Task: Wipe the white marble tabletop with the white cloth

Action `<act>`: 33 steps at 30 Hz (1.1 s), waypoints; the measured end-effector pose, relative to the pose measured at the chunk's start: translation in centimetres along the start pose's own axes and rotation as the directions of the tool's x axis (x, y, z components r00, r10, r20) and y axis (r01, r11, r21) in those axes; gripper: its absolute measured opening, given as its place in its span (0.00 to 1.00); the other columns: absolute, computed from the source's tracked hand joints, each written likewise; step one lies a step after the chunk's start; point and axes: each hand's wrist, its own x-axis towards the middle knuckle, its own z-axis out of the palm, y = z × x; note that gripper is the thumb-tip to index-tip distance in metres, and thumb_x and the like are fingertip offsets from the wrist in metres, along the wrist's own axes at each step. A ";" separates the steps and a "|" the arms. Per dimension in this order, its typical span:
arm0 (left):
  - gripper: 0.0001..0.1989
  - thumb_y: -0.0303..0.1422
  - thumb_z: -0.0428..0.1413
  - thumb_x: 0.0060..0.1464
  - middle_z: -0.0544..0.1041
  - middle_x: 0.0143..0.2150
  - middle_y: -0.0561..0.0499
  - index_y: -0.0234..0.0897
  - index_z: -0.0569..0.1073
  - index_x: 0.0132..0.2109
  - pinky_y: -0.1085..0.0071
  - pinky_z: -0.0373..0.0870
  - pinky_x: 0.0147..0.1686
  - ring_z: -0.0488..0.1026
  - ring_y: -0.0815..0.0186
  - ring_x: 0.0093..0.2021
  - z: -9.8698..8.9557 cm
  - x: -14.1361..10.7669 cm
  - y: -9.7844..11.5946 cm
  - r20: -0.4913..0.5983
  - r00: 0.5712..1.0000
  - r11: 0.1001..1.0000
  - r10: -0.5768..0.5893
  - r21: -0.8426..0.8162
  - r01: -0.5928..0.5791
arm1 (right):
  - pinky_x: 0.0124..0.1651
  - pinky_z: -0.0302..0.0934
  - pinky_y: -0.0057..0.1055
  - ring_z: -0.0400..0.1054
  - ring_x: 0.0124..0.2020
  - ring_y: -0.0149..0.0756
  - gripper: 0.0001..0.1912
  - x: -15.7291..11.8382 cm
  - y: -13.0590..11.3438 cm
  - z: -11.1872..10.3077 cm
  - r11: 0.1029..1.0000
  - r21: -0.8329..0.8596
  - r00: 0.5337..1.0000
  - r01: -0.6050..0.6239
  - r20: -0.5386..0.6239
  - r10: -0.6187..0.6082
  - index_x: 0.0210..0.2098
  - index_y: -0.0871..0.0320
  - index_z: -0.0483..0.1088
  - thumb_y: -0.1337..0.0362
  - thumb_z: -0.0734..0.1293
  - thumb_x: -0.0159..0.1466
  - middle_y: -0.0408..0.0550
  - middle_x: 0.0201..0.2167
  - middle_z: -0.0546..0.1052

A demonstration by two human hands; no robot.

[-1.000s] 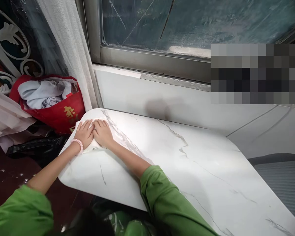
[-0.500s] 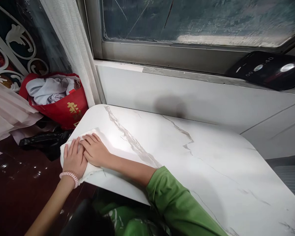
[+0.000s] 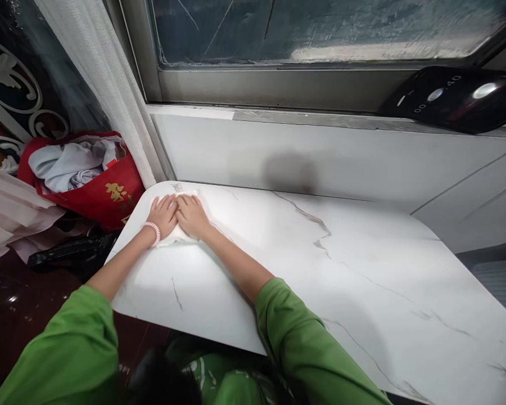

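Fingers [image 3: 167, 201] extended and only slightly spread, a person's left hand [image 3: 164, 215] and right hand [image 3: 191, 215] lie palm down, side by side, on a white cloth [image 3: 179, 233], pressing it rather than gripping it. The cloth is spread near the left end of the white, grey-veined surface [image 3: 278, 270], toward its far edge. A pink coiled band [image 3: 153, 230] circles the left wrist; green sleeves [image 3: 303, 332] cover the upper arms at the surface's near side. The step in hand looks like a wiping stroke at that left end; the next move seems to call for flat palms and even pressure, so the cloth slides without bunching. Beyond the surface's left end sits a red bag [image 3: 93, 199] stuffed with pale clothing [image 3: 67, 160], beside a white curtain [image 3: 96, 84]. A pale wall [image 3: 219, 146] runs along the surface's far edge, with a metal-framed window [image 3: 236, 34] above it and a dark, phone-like device [image 3: 451, 101] above the surface's right part.
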 end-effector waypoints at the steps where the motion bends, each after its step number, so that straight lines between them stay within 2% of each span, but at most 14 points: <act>1: 0.25 0.32 0.39 0.61 0.59 0.66 0.41 0.30 0.60 0.63 0.53 0.42 0.65 0.53 0.55 0.66 0.1 1.8 0.1 0.006 0.999 0.999 0.048 -0.016 -0.048 | 0.64 0.44 0.47 0.60 0.54 0.45 0.18 0.4 1.1 -0.3 0.999 -0.011 0.999 -0.038 -0.029 0.038 0.50 0.62 0.65 0.70 0.54 0.63 0.57 0.52 0.70; 4: 0.25 0.33 0.40 0.62 0.59 0.67 0.41 0.30 0.60 0.63 0.54 0.42 0.65 0.53 0.56 0.66 0.5 6.3 0.8 0.022 0.983 0.982 0.183 -0.050 -0.182 | 0.64 0.44 0.47 0.60 0.55 0.45 0.19 1.2 3.9 -1.1 0.989 -0.038 0.985 -0.144 -0.098 0.140 0.51 0.64 0.65 0.71 0.54 0.62 0.57 0.52 0.70; 6: 0.24 0.33 0.41 0.62 0.59 0.66 0.41 0.30 0.61 0.62 0.54 0.42 0.65 0.53 0.56 0.66 0.8 8.2 1.3 0.020 0.970 0.968 0.244 -0.061 -0.242 | 0.64 0.43 0.47 0.59 0.56 0.45 0.19 1.4 5.0 -1.6 0.980 -0.049 0.974 -0.195 -0.127 0.188 0.51 0.64 0.64 0.71 0.53 0.62 0.57 0.52 0.70; 8: 0.23 0.33 0.41 0.62 0.59 0.66 0.41 0.31 0.62 0.62 0.53 0.43 0.65 0.54 0.57 0.66 1.1 8.9 1.7 0.008 0.963 0.961 0.269 -0.068 -0.268 | 0.64 0.42 0.47 0.59 0.56 0.44 0.20 1.3 5.5 -1.9 0.974 -0.061 0.969 -0.217 -0.137 0.207 0.51 0.63 0.64 0.71 0.53 0.62 0.57 0.52 0.70; 11: 0.23 0.33 0.41 0.62 0.58 0.67 0.41 0.31 0.62 0.62 0.54 0.43 0.65 0.53 0.56 0.66 1.4 8.4 2.0 -0.007 0.969 0.967 0.248 -0.066 -0.248 | 0.65 0.41 0.47 0.59 0.57 0.44 0.19 0.8 5.2 -2.1 0.973 -0.096 0.972 -0.212 -0.122 0.200 0.52 0.63 0.64 0.71 0.53 0.63 0.56 0.54 0.69; 14: 0.24 0.31 0.41 0.61 0.57 0.67 0.40 0.30 0.61 0.63 0.54 0.42 0.65 0.52 0.55 0.67 1.6 6.5 2.2 -0.023 0.978 0.976 0.210 -0.054 -0.211 | 0.66 0.40 0.47 0.57 0.59 0.45 0.19 -0.2 4.1 -2.1 0.974 -0.140 0.982 -0.180 -0.086 0.169 0.53 0.64 0.64 0.70 0.53 0.64 0.58 0.56 0.67; 17: 0.24 0.31 0.42 0.60 0.58 0.67 0.41 0.32 0.61 0.63 0.53 0.42 0.65 0.52 0.55 0.67 1.4 4.1 2.5 -0.046 0.974 0.974 0.220 -0.045 -0.222 | 0.66 0.39 0.48 0.54 0.62 0.45 0.20 -1.9 2.5 -2.2 0.978 -0.153 0.989 -0.144 -0.055 0.137 0.55 0.65 0.62 0.69 0.54 0.64 0.60 0.59 0.65; 22: 0.24 0.31 0.42 0.60 0.58 0.67 0.39 0.31 0.63 0.62 0.51 0.43 0.65 0.52 0.53 0.67 0.5 -1.2 3.8 -0.075 0.956 0.955 0.283 -0.066 -0.288 | 0.68 0.35 0.48 0.51 0.65 0.42 0.22 -6.1 -0.1 -3.0 0.974 0.016 0.974 -0.228 0.007 0.228 0.57 0.63 0.60 0.69 0.54 0.63 0.57 0.60 0.64; 26: 0.24 0.31 0.41 0.60 0.57 0.67 0.38 0.31 0.62 0.62 0.48 0.43 0.64 0.50 0.52 0.67 -0.5 -6.8 6.7 -0.113 0.945 0.944 0.307 -0.093 -0.317 | 0.70 0.30 0.48 0.43 0.68 0.41 0.27 -11.2 -1.8 -4.6 0.951 0.202 0.965 -0.234 0.169 0.202 0.62 0.64 0.53 0.63 0.57 0.64 0.56 0.64 0.59; 29: 0.25 0.30 0.41 0.61 0.56 0.67 0.35 0.28 0.62 0.63 0.47 0.42 0.64 0.47 0.50 0.68 -1.3 -10.9 9.4 -0.124 0.947 0.944 0.297 -0.111 -0.310 | 0.69 0.27 0.51 0.40 0.69 0.42 0.28 -15.1 -3.2 -6.2 0.937 0.279 0.960 -0.211 0.242 0.144 0.62 0.61 0.53 0.58 0.58 0.65 0.56 0.65 0.56; 33: 0.25 0.31 0.43 0.60 0.55 0.68 0.35 0.27 0.61 0.63 0.47 0.41 0.65 0.45 0.49 0.69 -2.0 -14.0 11.7 -0.108 0.946 0.940 0.306 -0.123 -0.318 | 0.69 0.26 0.53 0.38 0.70 0.41 0.27 -18.5 -4.9 -8.0 0.913 0.328 0.944 -0.242 0.299 0.143 0.62 0.59 0.54 0.59 0.58 0.65 0.55 0.66 0.55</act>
